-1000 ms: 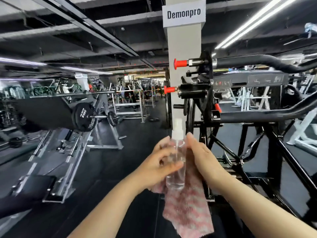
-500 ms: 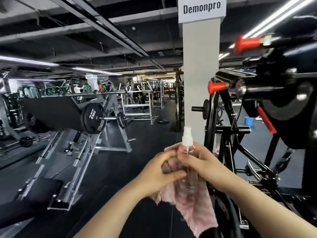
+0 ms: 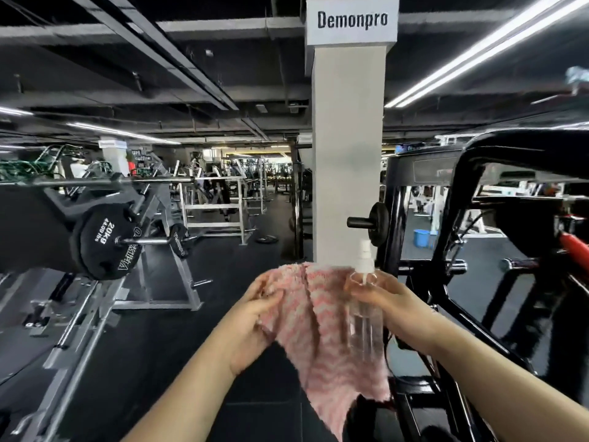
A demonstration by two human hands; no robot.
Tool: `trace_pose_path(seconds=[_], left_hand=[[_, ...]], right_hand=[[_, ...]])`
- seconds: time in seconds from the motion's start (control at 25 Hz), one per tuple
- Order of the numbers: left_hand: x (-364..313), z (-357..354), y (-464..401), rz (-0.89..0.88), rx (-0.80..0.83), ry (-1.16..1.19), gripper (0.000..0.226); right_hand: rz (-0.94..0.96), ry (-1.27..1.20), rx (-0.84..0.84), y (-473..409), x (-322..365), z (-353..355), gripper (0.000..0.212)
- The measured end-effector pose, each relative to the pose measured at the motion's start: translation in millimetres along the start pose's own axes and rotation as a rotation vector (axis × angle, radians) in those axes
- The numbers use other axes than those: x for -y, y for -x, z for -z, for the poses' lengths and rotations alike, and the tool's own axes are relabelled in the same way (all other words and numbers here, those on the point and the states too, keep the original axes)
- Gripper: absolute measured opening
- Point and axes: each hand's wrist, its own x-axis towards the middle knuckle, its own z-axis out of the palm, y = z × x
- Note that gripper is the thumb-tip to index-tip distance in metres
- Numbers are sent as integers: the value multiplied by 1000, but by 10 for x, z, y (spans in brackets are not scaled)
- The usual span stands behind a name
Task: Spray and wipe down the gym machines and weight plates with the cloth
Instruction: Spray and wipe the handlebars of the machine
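Your left hand [image 3: 255,317] pinches the upper left edge of the pink-and-white cloth [image 3: 322,333], its fingers curled over the fluffy, wavy-striped fabric, which hangs in a loose, ragged-edged drape between your forearms. Your right hand [image 3: 392,307] grips the clear plastic spray bottle [image 3: 365,317] just below its white pump nozzle, fingers wrapped round the neck; the slim, smooth cylinder stands upright in front of the cloth's right side, touching it. Behind stands a plain white pillar [image 3: 347,161] signed "Demonpro". A black 20 kg weight plate [image 3: 105,242] sits on a grey steel machine at left, and a glossy black tubular machine frame [image 3: 446,250] stands just right of the bottle.
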Motion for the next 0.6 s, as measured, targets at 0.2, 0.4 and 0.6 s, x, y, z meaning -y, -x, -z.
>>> trace_pose_path(seconds=[0.2, 0.4, 0.6], left_hand=[[316, 295, -1030, 519, 276, 278, 87], [486, 231, -1895, 521, 490, 74, 25], [435, -202, -2646, 417, 591, 55, 24]], right_hand=[[66, -45, -167, -799, -145, -53, 42], [64, -81, -552, -1205, -338, 106, 8], [-5, 282, -879, -1105, -539, 590, 19]])
